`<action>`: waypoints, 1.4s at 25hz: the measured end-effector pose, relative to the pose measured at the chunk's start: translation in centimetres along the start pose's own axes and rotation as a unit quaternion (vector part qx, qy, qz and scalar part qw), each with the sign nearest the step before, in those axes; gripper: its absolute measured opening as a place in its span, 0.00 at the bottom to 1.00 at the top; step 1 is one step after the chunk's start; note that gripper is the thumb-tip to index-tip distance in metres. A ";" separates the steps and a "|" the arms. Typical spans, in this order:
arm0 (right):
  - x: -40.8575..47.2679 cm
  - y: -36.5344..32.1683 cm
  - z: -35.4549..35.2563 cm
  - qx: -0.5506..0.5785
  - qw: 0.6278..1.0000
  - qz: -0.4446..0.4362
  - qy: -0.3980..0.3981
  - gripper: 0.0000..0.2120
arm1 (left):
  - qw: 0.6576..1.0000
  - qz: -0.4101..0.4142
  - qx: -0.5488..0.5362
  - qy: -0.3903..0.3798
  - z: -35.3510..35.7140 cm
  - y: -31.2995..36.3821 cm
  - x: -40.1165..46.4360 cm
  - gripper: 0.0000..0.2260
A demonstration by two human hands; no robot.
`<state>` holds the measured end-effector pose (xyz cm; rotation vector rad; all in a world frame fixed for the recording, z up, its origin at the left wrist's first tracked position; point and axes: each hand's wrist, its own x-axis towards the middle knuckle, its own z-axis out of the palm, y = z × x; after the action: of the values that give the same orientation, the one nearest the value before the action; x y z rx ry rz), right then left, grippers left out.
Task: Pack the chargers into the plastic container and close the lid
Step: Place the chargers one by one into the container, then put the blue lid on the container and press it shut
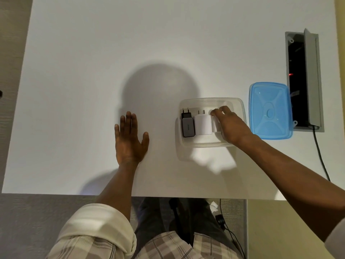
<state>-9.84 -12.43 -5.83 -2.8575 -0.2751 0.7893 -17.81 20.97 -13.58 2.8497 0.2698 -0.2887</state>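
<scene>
On the white table (pixel 93 71), toward its right side and nearer the front edge than the back, we see the clear plastic container (pixel 237 105) standing open. The blue lid (pixel 269 111) lies flat just beside it on the right, close against the recessed cable box (pixel 309 81) near the table's right edge. The whole left half and the back of the table lie bare, so there is wide room there; on the right the lid and cable box crowd the container's side.

Our left hand (pixel 130 139) rests flat on the table, palm down, fingers spread and holding nothing, well apart from the container's left wall. Our right hand (pixel 231 126) reaches in over the container's right half, wrist crossing its front rim, fingers curled around a white charger (pixel 216 125) that is mostly hidden under the hand.

Inside the container a black charger (pixel 187 126) lies along the left wall, prongs pointing to the back. A second white charger (pixel 203 125) lies just beside it, between the black one and the one in our grip.
</scene>
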 end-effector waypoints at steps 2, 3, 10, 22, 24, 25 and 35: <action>0.0 0.3 0.0 0.010 1.000 -0.003 -0.010 0.36 | 1.000 0.002 0.004 0.001 0.1 0.0 0.0 0.33; -0.1 0.4 0.0 0.019 1.000 0.000 -0.015 0.38 | 1.000 0.005 0.009 0.003 0.1 0.1 0.0 0.33; -3.9 -0.1 -3.0 0.113 0.986 -0.036 0.118 0.34 | 0.999 0.003 -0.034 0.022 -0.8 0.9 -0.1 0.32; -10.9 11.5 -5.0 0.451 0.816 0.255 0.254 0.17 | 0.965 0.115 -0.202 0.122 -9.0 18.3 4.9 0.21; -11.2 14.0 -3.8 0.496 0.774 0.301 0.256 0.14 | 0.957 0.160 -0.220 0.103 -9.4 22.4 5.9 0.17; -11.3 15.4 -2.9 0.516 0.753 0.314 0.262 0.13 | 0.954 0.178 -0.225 0.088 -9.5 24.4 6.5 0.15; -11.7 20.3 1.3 0.668 0.597 0.408 0.177 0.12 | 0.949 0.245 -0.086 -0.181 -3.7 39.4 11.0 0.28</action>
<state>-17.71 -34.54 -5.35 -1.3932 1.2223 0.1935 1.65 -13.60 -3.07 2.5162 -0.4557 -0.6314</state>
